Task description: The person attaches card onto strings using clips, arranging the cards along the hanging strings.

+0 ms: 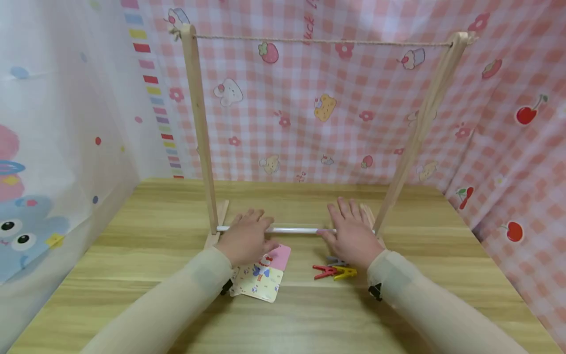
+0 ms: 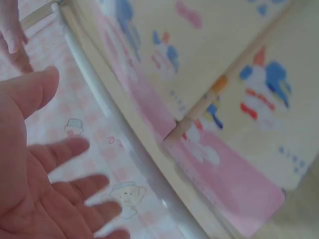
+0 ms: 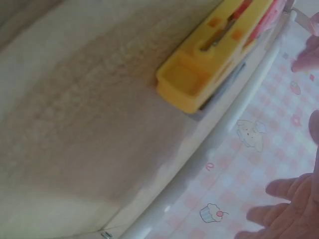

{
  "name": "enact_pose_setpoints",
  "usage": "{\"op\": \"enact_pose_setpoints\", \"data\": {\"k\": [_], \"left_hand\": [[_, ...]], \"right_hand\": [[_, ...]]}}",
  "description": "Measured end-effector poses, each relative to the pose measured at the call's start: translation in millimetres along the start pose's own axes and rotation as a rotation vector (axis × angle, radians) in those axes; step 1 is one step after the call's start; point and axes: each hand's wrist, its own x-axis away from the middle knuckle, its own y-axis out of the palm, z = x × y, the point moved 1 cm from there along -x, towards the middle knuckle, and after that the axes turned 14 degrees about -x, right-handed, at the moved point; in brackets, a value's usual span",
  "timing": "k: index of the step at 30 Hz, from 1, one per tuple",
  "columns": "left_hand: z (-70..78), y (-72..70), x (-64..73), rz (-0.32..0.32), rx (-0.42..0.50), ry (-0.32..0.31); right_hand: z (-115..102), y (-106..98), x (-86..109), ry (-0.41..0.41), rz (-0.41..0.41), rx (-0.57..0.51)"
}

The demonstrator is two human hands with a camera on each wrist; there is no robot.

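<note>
Head view alone shows the string, a rough twisted cord running between two wooden posts, at 12 o'clock from the smooth white rod that spans their lower ends. On the wood-grained table, the left hand lies over the rod's left part, at 7 o'clock from the picture's centre, and the right hand over its right part, at 4 o'clock. Both hands have their fingers extended and apart and grip nothing; whether either touches the rod I cannot tell. Flat cards with rounded corners lie at 5 o'clock from the left hand, partly hidden by it. Left wrist view shows what the head view hardly does: two pieces with a narrow gap between them, cream with pink bands and blue and red figures. At 7 o'clock from the right hand sit a red peg, a grey peg and a yellow peg. Right wrist view alone brings out the yellow one's hollow, moulded end and metal spring. Beyond the rod, both wrist views show pink-checked cloth, its folds clearer in the head view.
</note>
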Motion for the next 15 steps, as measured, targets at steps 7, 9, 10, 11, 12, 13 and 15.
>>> {"op": "enact_pose_setpoints", "data": {"k": [7,9,10,11,12,13,15], "left_hand": [[-5.6,-6.6,11.2,-0.028,0.025,0.101],[-7.4,-5.7,14.6,-0.048,0.021,0.104],[-8.4,-4.6,15.8,-0.059,0.018,0.103],[-9.2,-4.0,17.1,-0.071,0.013,0.101],[-9.7,-3.2,18.1,-0.082,0.006,0.099],[-10.1,-2.4,18.9,-0.094,0.004,0.099],[-10.2,-0.8,20.3,-0.110,-0.007,0.103]], "right_hand": [[-4.4,-7.5,8.4,-0.094,0.046,-0.008],[-5.3,-7.9,10.9,-0.130,0.053,0.002],[-5.8,-7.9,12.2,-0.145,0.053,0.003],[-6.1,-7.6,13.6,-0.159,0.050,0.003],[-6.6,-7.2,15.0,-0.170,0.042,0.001],[-7.0,-6.9,16.5,-0.183,0.034,-0.001],[-7.6,-6.3,19.8,-0.202,0.009,-0.004]]}}
